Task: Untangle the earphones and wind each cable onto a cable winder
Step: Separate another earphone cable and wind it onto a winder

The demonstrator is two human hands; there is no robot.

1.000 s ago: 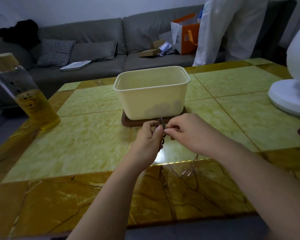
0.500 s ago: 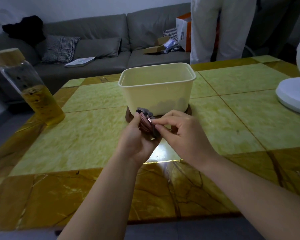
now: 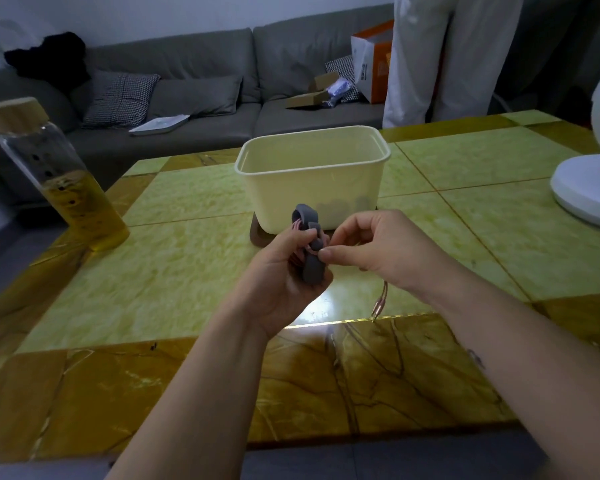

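Observation:
My left hand [image 3: 284, 271] grips a grey cable winder [image 3: 310, 247] above the table, in front of the cream tub. Pink earphone cable [image 3: 297, 227] is wrapped round the winder, partly hidden by my fingers. My right hand [image 3: 371, 251] pinches the winder's strap at its middle with thumb and forefinger. A loose pink cable end [image 3: 380, 301] hangs below my right wrist and reaches the table top.
A cream plastic tub [image 3: 312, 178] stands on a dark wooden coaster [image 3: 257, 235] at mid table. A glass bottle [image 3: 59, 178] with yellow liquid is at the left, a white fan base [image 3: 586, 188] at the right. A person in white stands behind the table by the grey sofa [image 3: 187, 84].
The cable went from stretched between my hands to wound on the winder. My hands rose slightly, and the right one now pinches the grey strap. The view shifted right.

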